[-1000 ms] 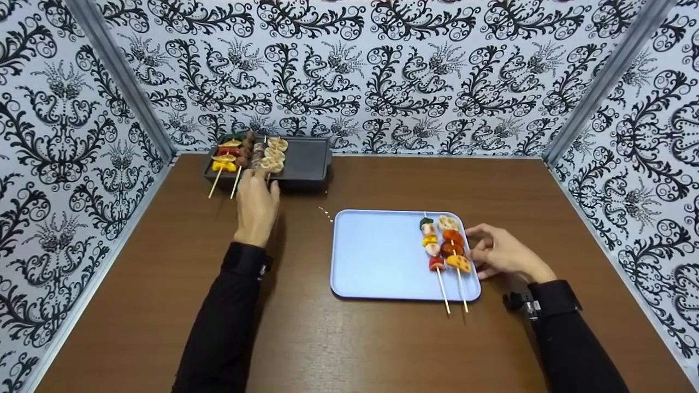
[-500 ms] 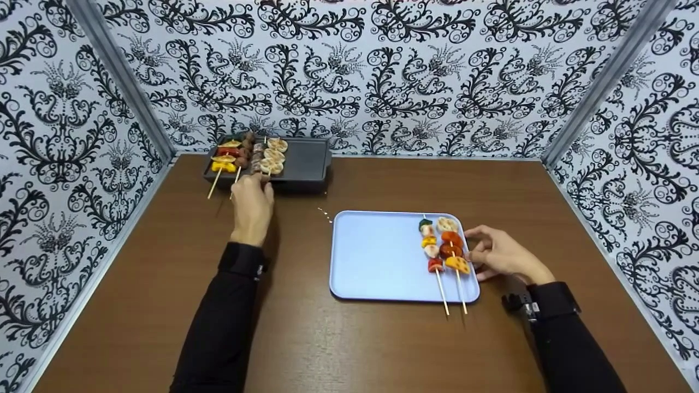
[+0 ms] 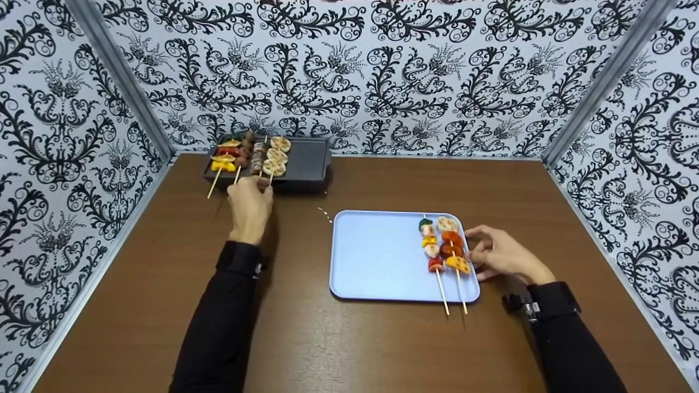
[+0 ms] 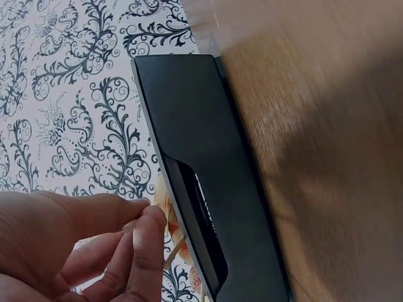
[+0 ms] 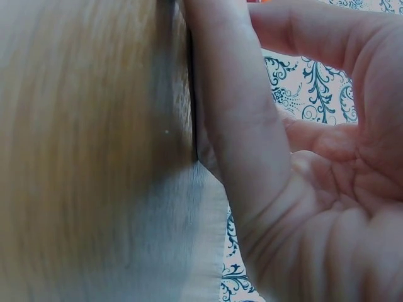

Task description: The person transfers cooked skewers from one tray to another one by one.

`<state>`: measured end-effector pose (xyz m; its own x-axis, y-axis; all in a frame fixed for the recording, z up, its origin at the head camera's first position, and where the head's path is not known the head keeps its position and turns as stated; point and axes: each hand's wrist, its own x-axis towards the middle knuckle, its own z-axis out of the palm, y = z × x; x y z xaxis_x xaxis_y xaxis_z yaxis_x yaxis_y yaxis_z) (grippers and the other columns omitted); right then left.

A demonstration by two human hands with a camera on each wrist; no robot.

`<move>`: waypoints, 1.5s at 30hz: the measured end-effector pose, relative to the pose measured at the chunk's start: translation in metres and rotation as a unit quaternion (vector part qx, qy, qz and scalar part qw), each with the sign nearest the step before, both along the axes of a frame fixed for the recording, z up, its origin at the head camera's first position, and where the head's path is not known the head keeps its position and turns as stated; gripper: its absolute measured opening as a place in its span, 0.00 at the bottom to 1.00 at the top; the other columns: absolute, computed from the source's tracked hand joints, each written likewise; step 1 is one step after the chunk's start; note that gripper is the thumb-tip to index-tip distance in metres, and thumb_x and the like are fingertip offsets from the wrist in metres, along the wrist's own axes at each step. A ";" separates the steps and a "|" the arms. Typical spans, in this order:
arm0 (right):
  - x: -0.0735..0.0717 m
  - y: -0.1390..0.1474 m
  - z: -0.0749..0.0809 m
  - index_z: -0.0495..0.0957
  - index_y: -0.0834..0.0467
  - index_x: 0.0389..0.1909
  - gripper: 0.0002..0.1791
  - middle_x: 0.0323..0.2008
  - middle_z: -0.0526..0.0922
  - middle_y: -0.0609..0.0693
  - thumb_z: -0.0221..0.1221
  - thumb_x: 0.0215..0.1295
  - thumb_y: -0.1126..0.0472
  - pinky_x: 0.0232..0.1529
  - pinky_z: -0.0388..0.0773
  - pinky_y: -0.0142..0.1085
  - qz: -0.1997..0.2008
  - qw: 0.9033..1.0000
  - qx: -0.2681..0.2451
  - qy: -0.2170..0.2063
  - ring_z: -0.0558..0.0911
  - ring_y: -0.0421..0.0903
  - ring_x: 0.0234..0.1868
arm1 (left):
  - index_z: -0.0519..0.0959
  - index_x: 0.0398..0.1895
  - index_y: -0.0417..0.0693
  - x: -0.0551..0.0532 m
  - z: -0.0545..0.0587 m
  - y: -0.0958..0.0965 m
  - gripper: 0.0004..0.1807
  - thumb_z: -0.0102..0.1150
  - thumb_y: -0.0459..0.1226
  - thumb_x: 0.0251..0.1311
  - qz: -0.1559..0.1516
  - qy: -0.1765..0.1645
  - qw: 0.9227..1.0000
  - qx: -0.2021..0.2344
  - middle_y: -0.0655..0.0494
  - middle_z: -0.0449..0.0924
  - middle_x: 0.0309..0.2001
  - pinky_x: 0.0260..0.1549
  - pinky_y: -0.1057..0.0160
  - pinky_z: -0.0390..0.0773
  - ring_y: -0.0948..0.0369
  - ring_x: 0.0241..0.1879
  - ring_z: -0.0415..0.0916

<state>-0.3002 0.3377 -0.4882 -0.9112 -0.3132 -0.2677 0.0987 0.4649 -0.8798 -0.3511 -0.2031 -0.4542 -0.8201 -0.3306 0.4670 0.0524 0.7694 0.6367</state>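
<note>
My left hand [image 3: 250,210] pinches the stick of a skewer with pale round slices [image 3: 277,156] at the front of a dark tabletop grill [image 3: 306,158]. Thumb and forefinger meet on the stick in the left wrist view, beside the grill's wall [image 4: 195,126]. Left of it on the grill lie a skewer of greyish rolls [image 3: 257,158], one of brown balls [image 3: 243,153] and a colourful one [image 3: 224,159]. My right hand [image 3: 505,254] grips the right rim of a light blue tray [image 3: 377,256]. Two skewers lie there, one with red slices [image 3: 451,249], the other with mixed pieces [image 3: 430,240].
The grill stands at the back left of the brown wooden table [image 3: 338,344], close to the patterned back wall [image 3: 382,71]. Patterned panels also rise at both sides. Small white specks [image 3: 325,214] show on the table left of the tray.
My left hand has drawn back slightly from the grill. The skewer of pale slices has shifted a little toward me and right. My right hand has stayed at the tray.
</note>
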 end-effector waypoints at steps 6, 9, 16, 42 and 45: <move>0.000 0.000 -0.002 0.62 0.62 0.70 0.33 0.38 0.79 0.66 0.60 0.64 0.72 0.34 0.86 0.54 0.000 1.000 0.006 0.003 0.84 0.59 0.37 | 0.89 0.38 0.41 0.000 0.000 0.000 0.06 0.67 0.32 0.59 0.005 -0.014 1.000 0.002 0.49 0.88 0.33 0.41 0.48 0.81 0.47 0.38 0.85; 0.000 0.000 -0.002 0.63 0.62 0.70 0.33 0.38 0.79 0.66 0.60 0.64 0.72 0.33 0.86 0.54 -0.002 1.000 0.003 0.004 0.85 0.59 0.37 | 0.89 0.37 0.41 0.000 0.001 0.001 0.06 0.68 0.32 0.58 0.003 -0.020 1.000 0.003 0.49 0.88 0.32 0.42 0.47 0.80 0.46 0.38 0.84; -0.001 0.001 -0.001 0.64 0.63 0.69 0.32 0.37 0.79 0.66 0.61 0.65 0.71 0.31 0.85 0.54 0.014 1.000 -0.001 0.017 0.83 0.57 0.34 | 0.90 0.36 0.43 0.000 0.003 0.002 0.05 0.71 0.33 0.56 0.014 -0.035 0.999 0.007 0.52 0.88 0.31 0.48 0.48 0.79 0.46 0.41 0.84; -0.003 0.002 -0.004 0.63 0.62 0.70 0.32 0.37 0.79 0.66 0.60 0.65 0.72 0.33 0.85 0.54 0.007 1.000 0.002 0.011 0.83 0.59 0.36 | 0.88 0.38 0.43 0.003 0.000 0.007 0.07 0.62 0.32 0.62 0.009 -0.064 0.998 0.011 0.50 0.88 0.34 0.45 0.46 0.79 0.45 0.42 0.83; -0.003 0.002 -0.004 0.63 0.62 0.70 0.32 0.37 0.79 0.67 0.61 0.65 0.71 0.32 0.85 0.54 0.007 1.000 0.000 0.011 0.84 0.59 0.36 | 0.88 0.37 0.43 0.004 -0.002 0.006 0.07 0.62 0.31 0.60 0.005 -0.053 0.999 0.008 0.49 0.88 0.34 0.45 0.45 0.79 0.44 0.41 0.83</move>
<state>-0.3030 0.3395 -0.4927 -0.9124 -0.3259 -0.2477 0.0733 0.4652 -0.8821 -0.3474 -0.1970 -0.4560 -0.8608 -0.3462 0.3730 -0.0235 0.7592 0.6504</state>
